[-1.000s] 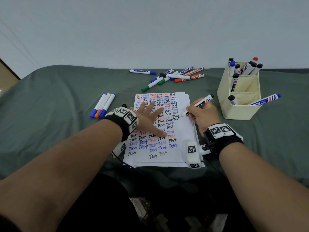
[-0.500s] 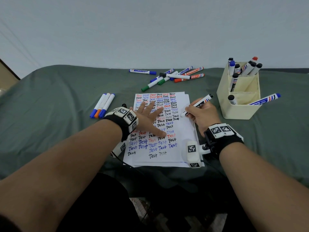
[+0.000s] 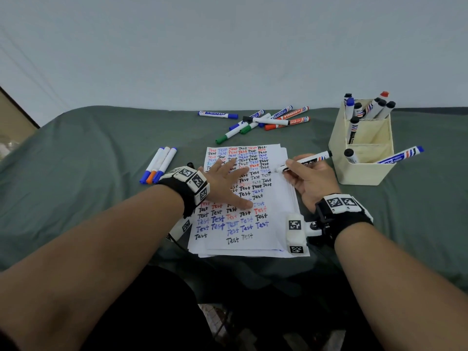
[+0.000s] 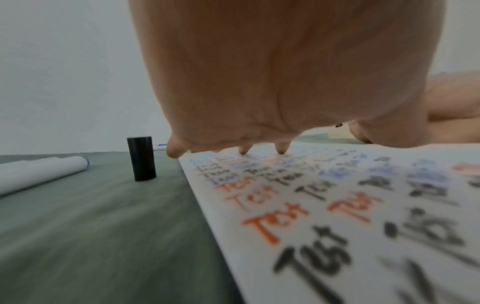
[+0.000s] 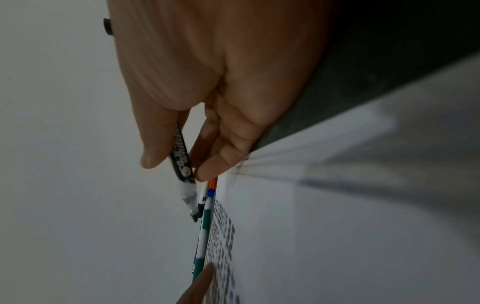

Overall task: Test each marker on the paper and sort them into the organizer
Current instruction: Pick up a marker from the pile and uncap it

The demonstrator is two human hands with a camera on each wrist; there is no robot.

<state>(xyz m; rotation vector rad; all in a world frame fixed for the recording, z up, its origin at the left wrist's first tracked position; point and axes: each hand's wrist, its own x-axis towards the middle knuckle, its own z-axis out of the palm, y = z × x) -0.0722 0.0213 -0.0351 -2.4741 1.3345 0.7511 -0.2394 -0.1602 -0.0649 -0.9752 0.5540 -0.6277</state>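
A white paper stack [image 3: 278, 224] full of written "Test" words lies in front of me. My left hand [image 3: 228, 183] rests flat on it with fingers spread [image 4: 281, 149]. My right hand [image 3: 307, 178] grips an uncapped black marker [image 3: 307, 162] [image 5: 182, 164], its tip at the paper's right side by the word columns. The marker's black cap [image 4: 141, 158] stands upright on the cloth left of the paper. A cream organizer [image 3: 364, 171] at the right holds several markers in its compartments.
Three markers [image 3: 159, 164] lie side by side left of the paper. A loose pile of several markers [image 3: 263, 121] lies beyond the paper. One blue-capped marker [image 3: 402, 155] leans out of the organizer's front right. Green cloth [image 3: 88, 173] covers the table.
The right hand has shifted the marker slightly, keeping its tip near the paper's right side. The left hand stays flat on the paper.
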